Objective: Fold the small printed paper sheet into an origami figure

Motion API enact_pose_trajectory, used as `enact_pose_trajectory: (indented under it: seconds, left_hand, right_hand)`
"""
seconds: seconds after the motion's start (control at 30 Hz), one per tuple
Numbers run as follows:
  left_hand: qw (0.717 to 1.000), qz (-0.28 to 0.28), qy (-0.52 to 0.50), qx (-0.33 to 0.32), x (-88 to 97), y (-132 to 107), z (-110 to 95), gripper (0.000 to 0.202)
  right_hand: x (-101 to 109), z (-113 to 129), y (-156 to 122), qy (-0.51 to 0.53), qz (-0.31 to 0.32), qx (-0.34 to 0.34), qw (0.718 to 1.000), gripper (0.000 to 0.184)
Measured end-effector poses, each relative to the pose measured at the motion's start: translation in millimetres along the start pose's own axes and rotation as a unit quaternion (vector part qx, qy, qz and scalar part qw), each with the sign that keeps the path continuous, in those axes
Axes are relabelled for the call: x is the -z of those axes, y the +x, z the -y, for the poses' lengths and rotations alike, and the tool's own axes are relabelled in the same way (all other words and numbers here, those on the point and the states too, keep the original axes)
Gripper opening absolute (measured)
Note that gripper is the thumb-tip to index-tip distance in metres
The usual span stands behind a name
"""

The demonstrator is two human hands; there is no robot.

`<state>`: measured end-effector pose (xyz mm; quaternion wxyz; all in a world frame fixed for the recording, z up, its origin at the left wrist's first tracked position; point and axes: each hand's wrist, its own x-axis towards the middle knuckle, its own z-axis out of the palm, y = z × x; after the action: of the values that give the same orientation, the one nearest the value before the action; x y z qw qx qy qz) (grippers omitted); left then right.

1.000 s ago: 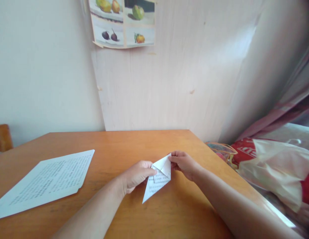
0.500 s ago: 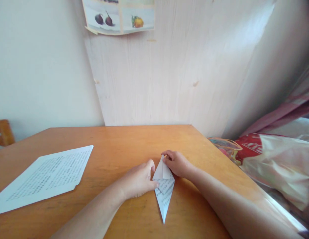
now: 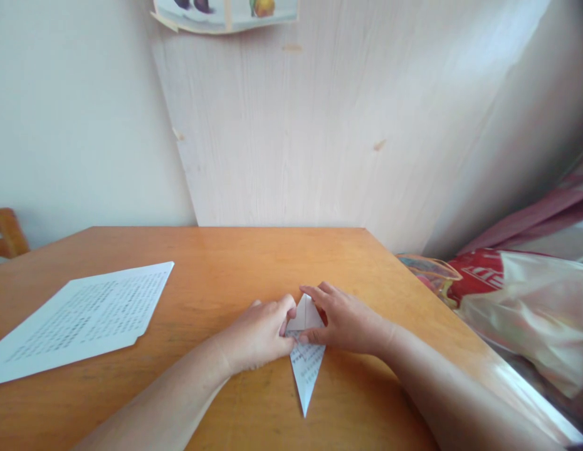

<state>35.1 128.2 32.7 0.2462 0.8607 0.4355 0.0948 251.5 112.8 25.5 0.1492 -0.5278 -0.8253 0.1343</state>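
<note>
A folded sheet of printed paper [image 3: 308, 366], shaped like a narrow kite, lies on the wooden table with one sharp point towards me. Its upper part shows a plain white face with a centre crease; the lower part carries printed characters. My left hand [image 3: 263, 332] pinches the left corner, thumb on top and fingers curled. From the right, my right hand [image 3: 345, 319] grips the paper, its thumb pressed on the middle near the left thumb and its fingertips by the far tip. The right corner is hidden under that hand.
A stack of printed paper sheets [image 3: 89, 313] lies on the table [image 3: 225, 263] to the left. Plastic bags [image 3: 531, 313] sit beyond the table's right edge. Part of a wooden chair [image 3: 9, 232] shows at far left, and a picture sheet [image 3: 225, 15] hangs on the back wall.
My right thumb has moved from the paper's upper part down to its middle, near the left thumb. My left hand has closed in on the left corner. The view has tilted slightly down.
</note>
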Motion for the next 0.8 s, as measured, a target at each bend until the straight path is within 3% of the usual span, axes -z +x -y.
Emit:
enact_pose_trajectory:
  seconds: [0.27, 0.47, 0.6, 0.8]
  left_hand:
    - [1.000, 0.003, 0.009, -0.016, 0.5, 0, 0, 0.020]
    - [1.000, 0.006, 0.012, -0.024, 0.1, 1, 1, 0.025]
    - [0.999, 0.002, 0.018, -0.044, -0.6, 2, 3, 0.026]
    - [0.997, -0.007, 0.024, -0.066, -1.0, 2, 5, 0.029]
  right_hand:
    - [-6, 3, -4, -0.020, -0.010, 0.006, 1.000, 0.075]
    - [3, 9, -8, -0.025, -0.030, 0.033, 0.999, 0.050]
    - [7, 8, -7, -0.068, -0.053, 0.033, 0.996, 0.046]
    - [9, 6, -7, -0.171, -0.023, 0.024, 0.985, 0.024]
